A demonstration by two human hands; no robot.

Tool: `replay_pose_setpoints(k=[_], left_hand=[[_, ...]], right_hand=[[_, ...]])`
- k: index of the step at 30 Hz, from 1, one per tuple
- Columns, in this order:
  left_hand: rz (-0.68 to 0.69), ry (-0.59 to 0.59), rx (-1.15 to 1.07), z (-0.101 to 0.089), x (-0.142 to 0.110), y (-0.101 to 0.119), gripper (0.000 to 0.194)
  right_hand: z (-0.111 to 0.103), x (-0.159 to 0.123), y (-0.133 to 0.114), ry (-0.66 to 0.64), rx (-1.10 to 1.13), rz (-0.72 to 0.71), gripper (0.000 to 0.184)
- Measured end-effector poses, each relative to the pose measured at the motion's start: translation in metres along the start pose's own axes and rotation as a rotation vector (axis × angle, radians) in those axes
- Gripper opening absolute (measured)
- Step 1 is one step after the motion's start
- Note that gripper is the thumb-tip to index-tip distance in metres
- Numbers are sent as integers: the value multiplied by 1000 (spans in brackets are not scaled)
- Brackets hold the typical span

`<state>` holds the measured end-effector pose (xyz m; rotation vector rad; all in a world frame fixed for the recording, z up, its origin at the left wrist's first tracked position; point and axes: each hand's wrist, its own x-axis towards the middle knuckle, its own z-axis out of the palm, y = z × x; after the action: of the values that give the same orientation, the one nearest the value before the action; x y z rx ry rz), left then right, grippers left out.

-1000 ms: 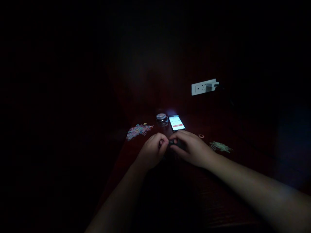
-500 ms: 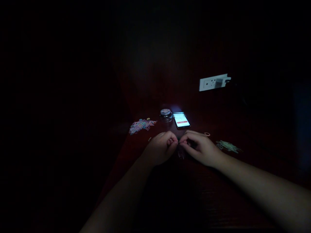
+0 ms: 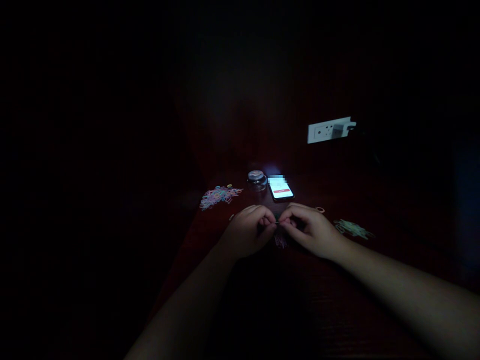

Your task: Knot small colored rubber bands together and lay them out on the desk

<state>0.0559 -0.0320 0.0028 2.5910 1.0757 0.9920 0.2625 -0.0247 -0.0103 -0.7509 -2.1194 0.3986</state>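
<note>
The scene is very dark. My left hand [image 3: 249, 232] and my right hand [image 3: 309, 229] meet at the middle of a dark red table [image 3: 307, 295], fingertips pinched together on a tiny dark item I cannot make out. A small pinkish cluster [image 3: 280, 242] lies on the table just below the fingertips. A heap of coloured small rubber bands [image 3: 217, 195] lies to the left of my left hand. A pale greenish heap of bands [image 3: 352, 228] lies to the right of my right hand.
A lit phone [image 3: 280, 187] lies beyond the hands, with a small round clear jar [image 3: 257, 178] beside it. A single loop [image 3: 320, 209] rests near the right hand. A white wall socket with a plugged charger [image 3: 330, 130] is at the back right.
The view shifted slightly from a second ago. Both hands have drawn closer, from a looser hold to fingertips pinched together; in the last half second they barely moved.
</note>
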Motion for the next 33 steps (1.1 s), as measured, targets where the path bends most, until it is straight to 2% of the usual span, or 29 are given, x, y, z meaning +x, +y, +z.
replay_pose_setpoints(k=[13,33], left_hand=[[10,-15,10,0,0,-1,10],[32,-18,1,-3,1,0,8]], right_hand=[[0,-1,1,11,-16,9,1],[-1,0,1,-9,18,15,11]])
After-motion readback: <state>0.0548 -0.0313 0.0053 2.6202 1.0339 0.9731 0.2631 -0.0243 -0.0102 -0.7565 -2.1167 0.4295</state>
